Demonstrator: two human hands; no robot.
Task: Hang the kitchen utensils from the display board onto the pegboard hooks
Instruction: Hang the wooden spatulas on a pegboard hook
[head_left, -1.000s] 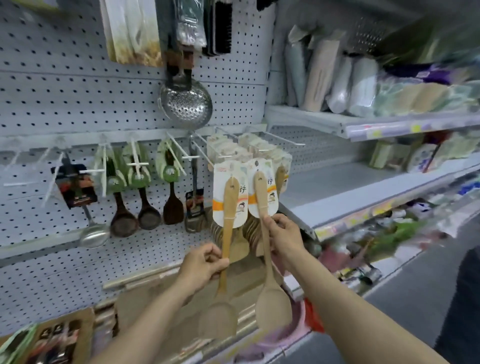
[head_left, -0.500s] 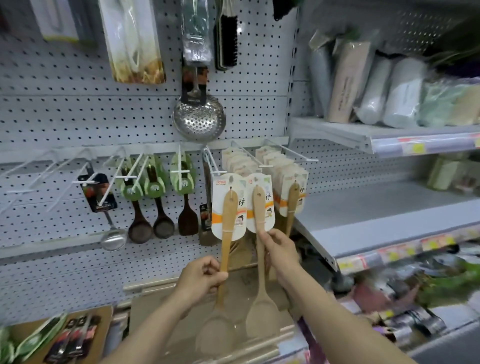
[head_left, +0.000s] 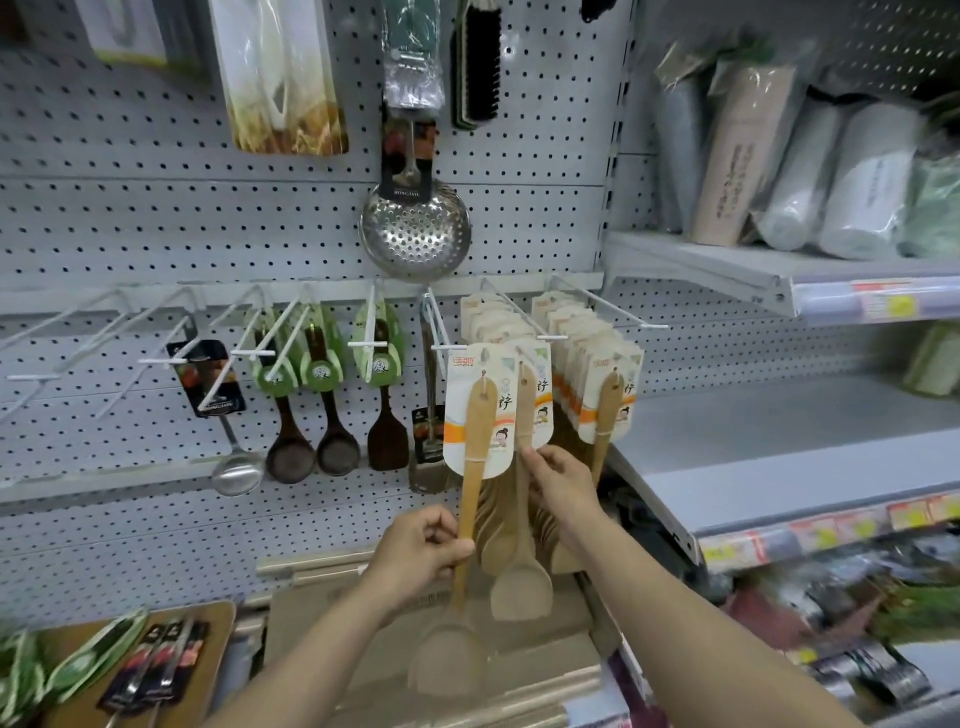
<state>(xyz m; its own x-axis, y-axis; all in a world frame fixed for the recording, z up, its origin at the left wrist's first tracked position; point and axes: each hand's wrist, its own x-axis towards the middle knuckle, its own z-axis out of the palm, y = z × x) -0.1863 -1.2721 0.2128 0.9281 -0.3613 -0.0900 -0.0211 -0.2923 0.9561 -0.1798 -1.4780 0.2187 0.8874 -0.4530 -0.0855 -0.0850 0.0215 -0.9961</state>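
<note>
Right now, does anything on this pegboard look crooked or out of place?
Nothing is damaged or spilled. Only the two wooden spatulas being hung differ: the left hand grips one spatula tilted, and the right hand pinches another. Several hooks at left carry nothing.

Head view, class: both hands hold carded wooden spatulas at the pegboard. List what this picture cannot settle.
- Whether the card of the left hand's spatula is already on its hook: the card covers the hole.
- The right hand's spatula: its card sits partly behind the other card.
- Shelf price labels: blurred.
- Packs at the lower left: cut off by the edge.
</note>
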